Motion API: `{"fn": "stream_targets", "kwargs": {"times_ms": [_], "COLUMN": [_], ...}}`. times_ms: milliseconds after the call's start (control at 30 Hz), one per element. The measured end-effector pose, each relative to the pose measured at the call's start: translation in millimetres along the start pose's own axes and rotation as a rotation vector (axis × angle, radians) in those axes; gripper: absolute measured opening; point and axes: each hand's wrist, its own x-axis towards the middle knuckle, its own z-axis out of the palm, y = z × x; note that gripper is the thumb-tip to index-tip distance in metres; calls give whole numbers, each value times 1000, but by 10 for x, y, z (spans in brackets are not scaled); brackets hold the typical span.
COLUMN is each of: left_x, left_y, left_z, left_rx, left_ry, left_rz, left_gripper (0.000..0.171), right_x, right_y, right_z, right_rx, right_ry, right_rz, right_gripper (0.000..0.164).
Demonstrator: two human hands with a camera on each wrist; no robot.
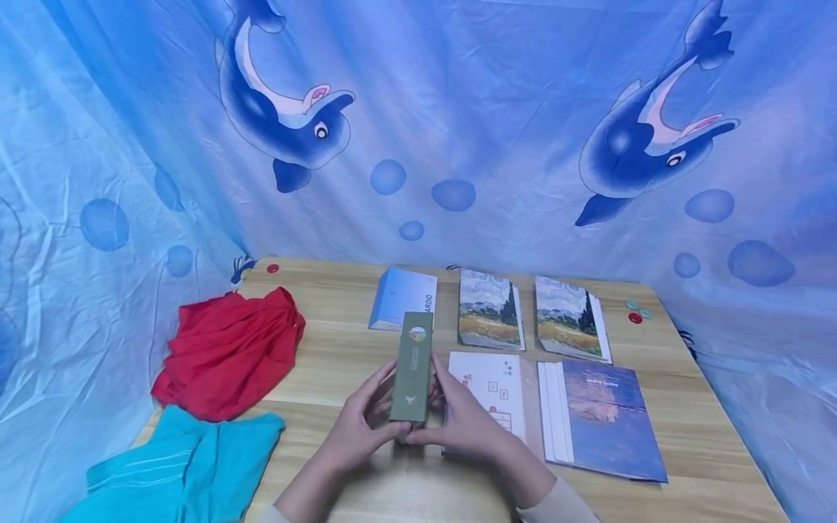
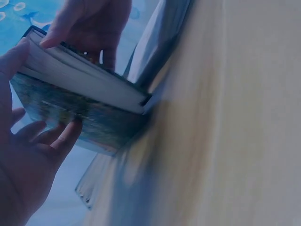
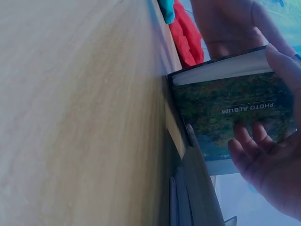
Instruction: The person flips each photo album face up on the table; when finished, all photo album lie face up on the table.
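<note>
A thick photo album [image 1: 410, 367] with a green spine stands on edge near the table's middle, spine facing up. My left hand [image 1: 356, 428] holds it from the left and my right hand [image 1: 472, 427] from the right, thumbs meeting at the near end. In the right wrist view, fingertips rest on the album's dark painted cover [image 3: 207, 103], lettered PHOTO ALBUM. The left wrist view shows its white page edges [image 2: 84, 77] between both hands. Just right of it lies a white-covered album [image 1: 487, 385], partly hidden by my right hand.
Behind stand a blue album [image 1: 397, 294] and two landscape-covered albums [image 1: 485, 309]. A purple-blue album [image 1: 604, 414] lies at right. Red cloth [image 1: 232, 352] and teal cloth [image 1: 189, 465] are bunched at left. Small discs [image 1: 635, 318] sit near the table's right edge. A dolphin-print curtain [image 1: 458, 94] hangs behind.
</note>
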Motion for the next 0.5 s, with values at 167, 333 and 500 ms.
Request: {"fn": "stream_targets", "kwargs": {"times_ms": [167, 333, 500], "left_x": [-2, -3, -14], "left_y": [71, 114, 160], "left_z": [-100, -189, -263], "left_rx": [70, 128, 180], "left_ry": [16, 24, 41], "left_rz": [4, 10, 12], "left_gripper": [96, 98, 98], "right_x": [42, 49, 34], "right_y": [2, 43, 67], "right_z": [42, 66, 53], "right_rx": [-48, -158, -223], "right_ry": [-33, -71, -108], "right_rz": [-15, 1, 39], "right_gripper": [135, 130, 125]}}
